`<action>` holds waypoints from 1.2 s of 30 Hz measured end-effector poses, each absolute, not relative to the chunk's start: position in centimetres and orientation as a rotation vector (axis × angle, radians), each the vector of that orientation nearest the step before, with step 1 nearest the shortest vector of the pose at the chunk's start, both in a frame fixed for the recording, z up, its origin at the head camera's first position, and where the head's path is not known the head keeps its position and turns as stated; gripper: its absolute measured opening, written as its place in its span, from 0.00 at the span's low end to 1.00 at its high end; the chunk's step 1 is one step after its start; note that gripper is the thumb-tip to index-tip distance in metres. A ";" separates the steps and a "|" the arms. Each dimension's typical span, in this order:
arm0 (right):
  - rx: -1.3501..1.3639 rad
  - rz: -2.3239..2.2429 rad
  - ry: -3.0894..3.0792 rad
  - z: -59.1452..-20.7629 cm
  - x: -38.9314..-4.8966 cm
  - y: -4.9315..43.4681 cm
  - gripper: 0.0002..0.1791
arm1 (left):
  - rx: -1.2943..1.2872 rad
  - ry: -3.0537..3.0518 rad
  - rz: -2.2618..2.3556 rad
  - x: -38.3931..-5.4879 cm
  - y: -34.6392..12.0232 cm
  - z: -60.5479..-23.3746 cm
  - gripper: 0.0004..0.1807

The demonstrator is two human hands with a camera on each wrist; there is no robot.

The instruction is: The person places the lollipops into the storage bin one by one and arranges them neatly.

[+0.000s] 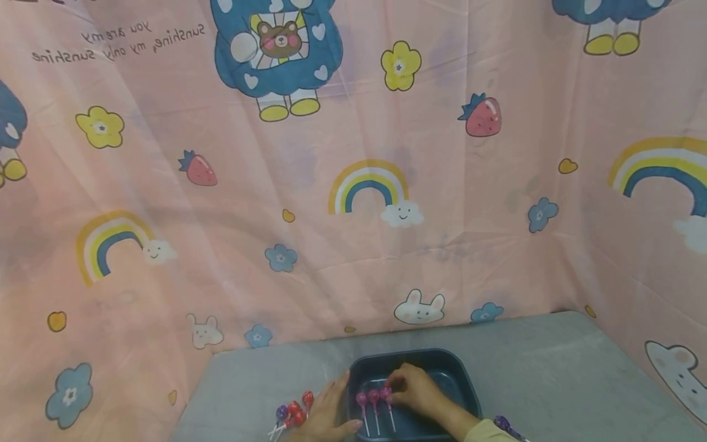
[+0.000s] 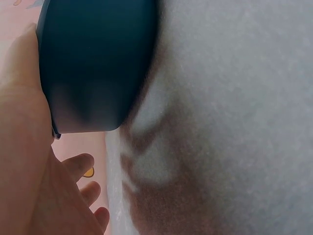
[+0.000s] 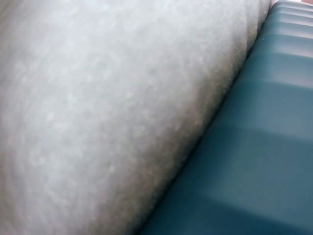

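A dark blue tray (image 1: 420, 352) sits on the grey table with three pink lollipops in a row inside it, sticks toward me. My right hand (image 1: 421, 393) reaches over the tray and pinches the rightmost pink lollipop (image 1: 386, 393) by its head. Beside it lie the middle lollipop (image 1: 374, 396) and the left one (image 1: 361, 398). Against the tray's left side rests my left hand (image 1: 326, 412), fingers extended. In the left wrist view, that hand (image 2: 29, 147) touches the tray's outer wall (image 2: 98, 63). The right wrist view shows only tray wall (image 3: 264, 147) and table cloth.
Left of my left hand lies a bunch of red lollipops (image 1: 299, 418) with a purple lollipop (image 1: 282, 412). Something in purple wrapping (image 1: 505, 425) lies right of the tray, partly behind my sleeve. A pink printed curtain (image 1: 353, 264) hangs behind the grey table (image 1: 530, 368).
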State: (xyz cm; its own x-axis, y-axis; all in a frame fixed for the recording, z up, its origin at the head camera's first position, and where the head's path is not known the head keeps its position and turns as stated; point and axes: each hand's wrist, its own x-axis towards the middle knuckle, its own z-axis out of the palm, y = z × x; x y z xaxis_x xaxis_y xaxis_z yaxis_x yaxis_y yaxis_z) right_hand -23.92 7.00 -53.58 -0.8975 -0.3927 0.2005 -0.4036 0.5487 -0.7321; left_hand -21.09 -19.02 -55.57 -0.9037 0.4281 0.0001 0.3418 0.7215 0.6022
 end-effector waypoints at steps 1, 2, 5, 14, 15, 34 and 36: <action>0.706 1.308 -2.751 -53.6 -23.9 7.0 0.12 | 0.627 2.784 0.932 -21.1 -19.0 -55.6 0.48; 0.703 1.310 -2.753 -53.6 -23.9 7.0 0.12 | 0.625 2.783 0.932 -21.0 -19.0 -55.5 0.48; 0.696 1.307 -2.754 -53.8 -24.0 7.0 0.12 | 0.599 2.774 0.928 -21.0 -19.0 -55.5 0.48; 0.678 1.300 -2.765 -53.8 -24.0 6.9 0.13 | 0.603 2.778 0.925 -21.1 -19.0 -55.5 0.48; 0.678 1.304 -2.765 -53.8 -24.0 6.9 0.13 | 0.604 2.779 0.926 -21.1 -19.0 -55.6 0.48; 0.631 1.420 -2.791 -53.3 -24.1 7.4 0.15 | 0.634 2.762 0.945 -21.4 -19.3 -55.7 0.48; 0.610 1.413 -2.814 -53.0 -24.1 7.5 0.15 | 0.650 2.766 0.945 -21.4 -19.3 -55.9 0.48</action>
State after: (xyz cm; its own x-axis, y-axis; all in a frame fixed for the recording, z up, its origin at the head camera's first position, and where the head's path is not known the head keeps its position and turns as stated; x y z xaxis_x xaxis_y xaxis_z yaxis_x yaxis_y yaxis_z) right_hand -24.13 7.47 -53.04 -0.9257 -0.3621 0.1097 -0.3043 0.5402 -0.7846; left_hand -21.43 -19.30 -55.91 -0.8954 0.4452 0.0010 0.3527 0.7079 0.6119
